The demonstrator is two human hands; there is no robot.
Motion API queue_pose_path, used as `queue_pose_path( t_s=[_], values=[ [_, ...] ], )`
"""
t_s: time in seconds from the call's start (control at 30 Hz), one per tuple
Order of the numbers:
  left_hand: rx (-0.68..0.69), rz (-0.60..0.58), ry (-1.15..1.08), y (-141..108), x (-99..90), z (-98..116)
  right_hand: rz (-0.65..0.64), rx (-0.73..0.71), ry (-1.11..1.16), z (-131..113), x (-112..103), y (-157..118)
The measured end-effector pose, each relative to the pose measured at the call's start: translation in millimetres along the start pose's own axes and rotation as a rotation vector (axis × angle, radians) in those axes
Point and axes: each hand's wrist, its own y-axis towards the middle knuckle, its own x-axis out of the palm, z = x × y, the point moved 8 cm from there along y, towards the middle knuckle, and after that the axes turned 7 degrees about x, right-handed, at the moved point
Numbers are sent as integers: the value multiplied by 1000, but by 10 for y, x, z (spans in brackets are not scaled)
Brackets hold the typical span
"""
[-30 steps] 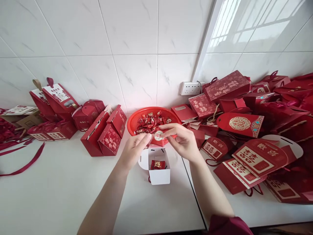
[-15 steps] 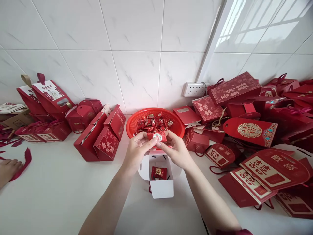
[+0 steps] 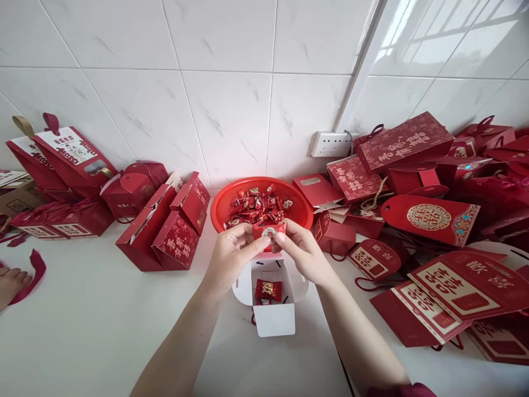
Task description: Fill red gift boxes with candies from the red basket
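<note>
Between my left hand (image 3: 232,253) and my right hand (image 3: 303,251) is a red wrapped candy (image 3: 268,230) with a pale round print. Both hands pinch it by its ends, thumbs on the near face. Right below them stands an open box (image 3: 273,320), white inside, its side flaps spread out. At its bottom lie a red and gold wrapped candy (image 3: 268,289) and small pieces partly hidden under it. Just beyond my hands a red plastic basket (image 3: 220,207) holds many small wrapped candies (image 3: 256,204).
Red gift boxes (image 3: 177,237) stand to the left, with taller ribboned ones (image 3: 74,154) behind. A large pile of red boxes (image 3: 430,220) fills the right side. A power strip (image 3: 333,144) is at the tiled wall. Another person's hand (image 3: 12,284) holds a dark red ribbon (image 3: 35,273) at far left.
The view has shifted slightly. My hands still hold the candy above the box, the thumbs a little farther apart. The other person's hand sits nearer the left edge.
</note>
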Motion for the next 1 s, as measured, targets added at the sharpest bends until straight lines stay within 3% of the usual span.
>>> queue_pose_path(
  t_s=[0.17,0.37,0.57,0.7,0.87,1.0],
  values=[
    [-8,-132,-70,5,108,-1,-34,4,91,-4,31,21],
    [-1,-128,-53,20,51,-14,-34,-34,161,-80,30,5],
    [-62,-203,-2,-22,36,-29,-129,-8,211,-42,61,-21],
    [-36,-166,92,4,-36,15,-46,2,65,-61,-51,-24],
    [64,9,465,42,-193,80,78,-51,-224,-149,-189,-60],
    [75,-31,570,31,-152,111,68,-52,-399,-188,-197,-82]
  ],
)
